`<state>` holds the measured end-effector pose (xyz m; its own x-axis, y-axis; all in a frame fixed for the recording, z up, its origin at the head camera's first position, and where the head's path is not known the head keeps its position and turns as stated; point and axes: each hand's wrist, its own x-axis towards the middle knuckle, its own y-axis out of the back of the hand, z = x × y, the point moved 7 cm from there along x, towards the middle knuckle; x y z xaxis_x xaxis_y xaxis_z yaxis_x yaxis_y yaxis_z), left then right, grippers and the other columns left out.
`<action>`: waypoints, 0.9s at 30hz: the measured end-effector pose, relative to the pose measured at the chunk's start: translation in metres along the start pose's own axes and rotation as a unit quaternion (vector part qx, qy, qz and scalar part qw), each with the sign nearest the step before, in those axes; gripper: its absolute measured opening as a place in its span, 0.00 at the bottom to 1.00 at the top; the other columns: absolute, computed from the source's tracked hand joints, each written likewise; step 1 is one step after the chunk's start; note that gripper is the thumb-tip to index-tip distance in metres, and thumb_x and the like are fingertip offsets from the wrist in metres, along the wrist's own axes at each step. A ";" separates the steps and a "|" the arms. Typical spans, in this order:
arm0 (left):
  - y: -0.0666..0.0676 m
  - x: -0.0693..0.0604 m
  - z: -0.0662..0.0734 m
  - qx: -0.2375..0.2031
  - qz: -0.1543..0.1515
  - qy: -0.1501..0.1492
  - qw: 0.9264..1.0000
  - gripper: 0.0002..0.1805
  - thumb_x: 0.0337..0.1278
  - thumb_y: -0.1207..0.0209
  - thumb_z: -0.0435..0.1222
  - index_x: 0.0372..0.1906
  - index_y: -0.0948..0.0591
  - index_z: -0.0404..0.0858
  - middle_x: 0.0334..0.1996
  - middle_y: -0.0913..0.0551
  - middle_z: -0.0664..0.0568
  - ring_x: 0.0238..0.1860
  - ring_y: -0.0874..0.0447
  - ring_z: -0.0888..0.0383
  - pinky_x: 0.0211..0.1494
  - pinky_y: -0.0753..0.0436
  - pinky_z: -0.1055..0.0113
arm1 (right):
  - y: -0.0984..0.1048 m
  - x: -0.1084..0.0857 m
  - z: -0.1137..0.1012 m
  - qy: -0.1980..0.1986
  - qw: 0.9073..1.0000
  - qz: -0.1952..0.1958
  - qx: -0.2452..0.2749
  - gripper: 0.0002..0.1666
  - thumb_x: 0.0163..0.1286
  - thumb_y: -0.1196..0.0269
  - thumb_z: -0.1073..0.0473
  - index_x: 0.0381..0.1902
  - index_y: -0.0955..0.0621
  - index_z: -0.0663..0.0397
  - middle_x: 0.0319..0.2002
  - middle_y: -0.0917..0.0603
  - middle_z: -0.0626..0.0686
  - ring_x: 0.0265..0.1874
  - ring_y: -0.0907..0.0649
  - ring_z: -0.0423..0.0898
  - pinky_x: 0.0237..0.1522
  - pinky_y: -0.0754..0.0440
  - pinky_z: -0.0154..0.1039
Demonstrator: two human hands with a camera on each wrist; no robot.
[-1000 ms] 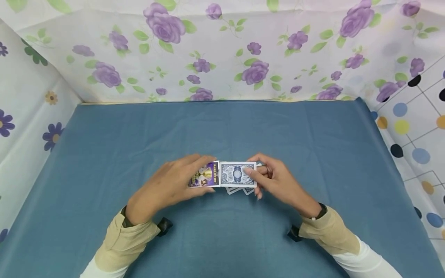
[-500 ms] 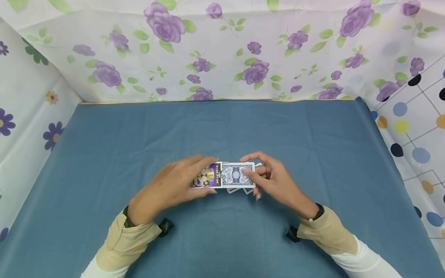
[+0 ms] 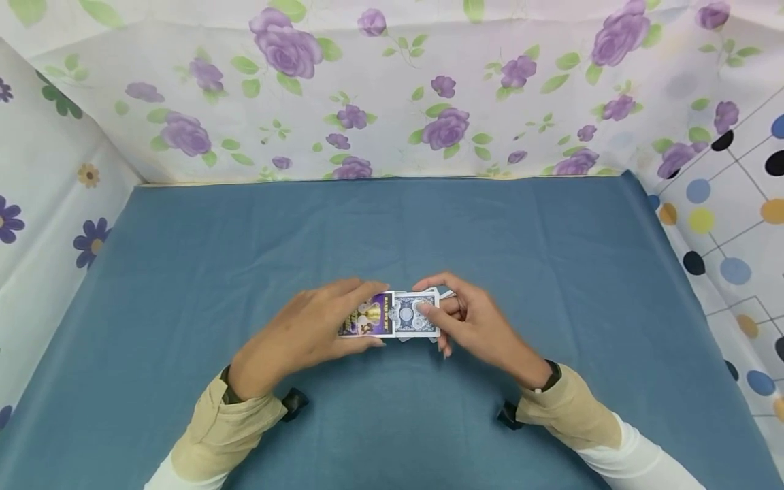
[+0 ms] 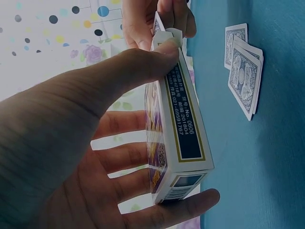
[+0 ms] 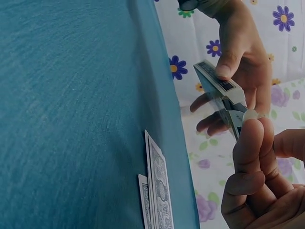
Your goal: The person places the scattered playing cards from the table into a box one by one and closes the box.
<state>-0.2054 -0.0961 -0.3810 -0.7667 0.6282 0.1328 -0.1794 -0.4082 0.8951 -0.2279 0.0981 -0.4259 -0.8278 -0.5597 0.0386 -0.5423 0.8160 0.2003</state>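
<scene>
My left hand [image 3: 297, 330] grips a purple and white playing-card box [image 3: 375, 316] between thumb and fingers, above the table. In the left wrist view, the thumb presses the dark printed side of the box [image 4: 187, 117] near its open end. A blue-backed playing card [image 3: 409, 313] sticks out of that end, partly inside the box. My right hand [image 3: 484, 327] pinches the card, thumb on its patterned back and fingers beneath. How many cards are in the box is hidden.
Several blue-backed cards [image 4: 244, 78] lie in a loose overlapping pile on the blue tablecloth [image 3: 392, 231], below the hands. Flowered and dotted cloth walls [image 3: 367, 88] rise around the back and sides of the table.
The right hand has moved left toward the box, and less of the card shows outside it. Both hands have shifted slightly nearer the person.
</scene>
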 end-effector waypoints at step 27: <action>-0.001 0.000 0.001 0.001 0.006 -0.006 1.000 0.38 0.54 0.27 0.50 0.68 0.26 0.44 0.52 0.17 0.49 0.39 0.20 0.61 0.38 0.20 0.63 | -0.002 0.000 -0.002 0.015 0.999 -0.018 0.038 0.21 0.77 0.42 0.66 0.65 0.26 0.47 0.20 0.20 0.54 0.16 0.20 0.52 0.20 0.19 0.51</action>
<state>-0.2048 -0.0946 -0.3816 -0.7615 0.6308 0.1489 -0.1691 -0.4152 0.8939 -0.2265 0.0966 -0.4239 -0.8035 -0.5921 0.0615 -0.5820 0.8031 0.1278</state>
